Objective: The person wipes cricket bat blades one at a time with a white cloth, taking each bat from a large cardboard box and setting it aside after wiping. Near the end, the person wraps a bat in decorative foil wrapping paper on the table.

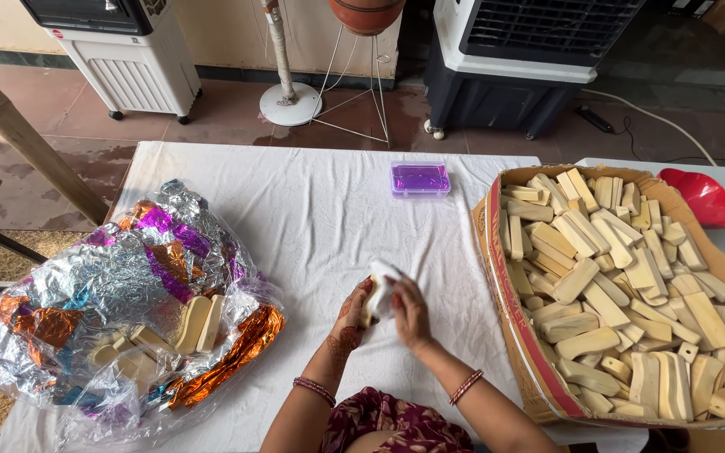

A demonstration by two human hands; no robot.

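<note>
Both hands are closing around one pale wooden block [370,307] above the white tablecloth [320,218]: the left hand [351,312] is cupping it from beneath, while the right hand [409,312] is pressing a white cloth [383,283] against it. A cardboard box [520,335] of similar blocks is sitting just to the right.

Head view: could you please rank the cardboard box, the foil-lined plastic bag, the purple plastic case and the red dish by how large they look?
1. Cardboard box and foil-lined plastic bag: they look alike in size, so I cannot rank them.
2. Red dish, partly hidden by the box.
3. Purple plastic case, the smallest.
</note>
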